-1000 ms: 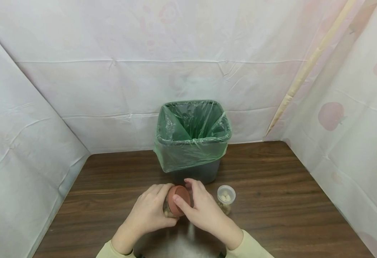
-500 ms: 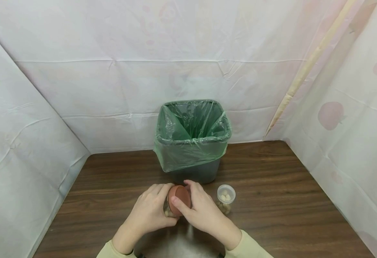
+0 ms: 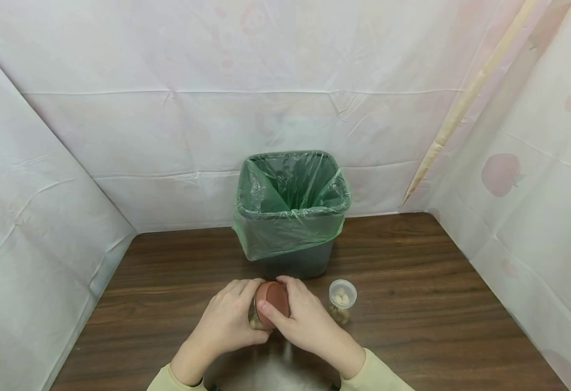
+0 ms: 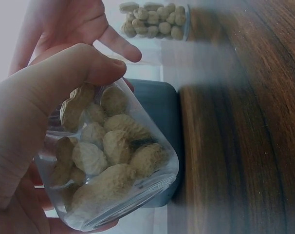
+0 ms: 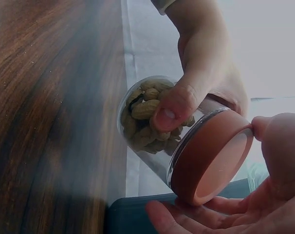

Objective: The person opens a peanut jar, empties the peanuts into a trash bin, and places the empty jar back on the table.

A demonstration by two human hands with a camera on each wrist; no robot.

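Observation:
My left hand [image 3: 231, 312] grips a clear jar [image 4: 113, 151] of unshelled peanuts, tilted with its lid to the right. One peanut near the jar's base has a dark patch. The jar's reddish-brown lid [image 5: 220, 161] sits on its mouth. Around that lid curls my right hand [image 3: 307, 317], thumb on the lid's top edge and fingers at the far rim. In the head view both hands cover most of the jar, and its glass shows only as a strip beside the left fingers. The jar is held up over the table in the wrist views.
A grey bin [image 3: 290, 263] with a green plastic liner [image 3: 292, 233] stands just beyond my hands. To the right of the right hand stands a small clear container [image 3: 342, 304] with pale pieces at its top and brown nuts below. White printed sheets enclose the dark wooden table [image 3: 422, 293].
The right hand's fingers have drawn in closer around the lid, and its thumb has shifted slightly on top. The left hand and the jar stay almost where they were.

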